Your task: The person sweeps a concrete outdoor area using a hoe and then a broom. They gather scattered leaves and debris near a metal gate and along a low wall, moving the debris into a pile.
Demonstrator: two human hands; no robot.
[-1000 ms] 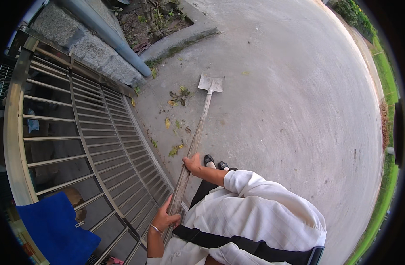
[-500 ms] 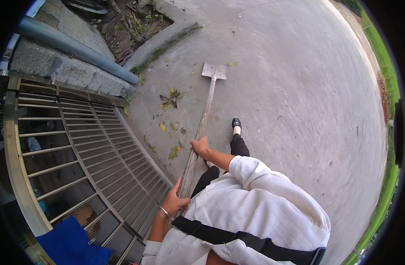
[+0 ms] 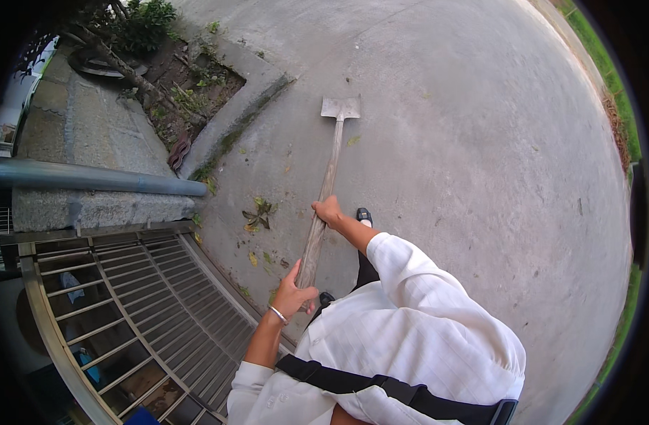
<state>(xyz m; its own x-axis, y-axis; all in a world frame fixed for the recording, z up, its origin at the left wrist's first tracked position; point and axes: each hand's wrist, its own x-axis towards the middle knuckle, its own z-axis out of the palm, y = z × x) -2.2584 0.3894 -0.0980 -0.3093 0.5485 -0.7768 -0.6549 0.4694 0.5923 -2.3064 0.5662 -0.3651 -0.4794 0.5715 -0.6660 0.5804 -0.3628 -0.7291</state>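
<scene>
While our right hand (image 3: 329,211) grips the shovel (image 3: 331,166) partway along its handle (image 3: 314,244), our left hand (image 3: 289,296) curls its fingers round the rear end, the blade (image 3: 341,108) pointing ahead over concrete (image 3: 466,156).

"What is worn nearest?"
"A loose white shirt (image 3: 424,312), faintly checked, crossed by a black buckled strap (image 3: 448,404)."
"Anything on the left?"
"A pale, shiny bracelet (image 3: 278,314)."
"And farther off?"
"Black trousers (image 3: 366,270), black shoes (image 3: 364,214)."
</scene>
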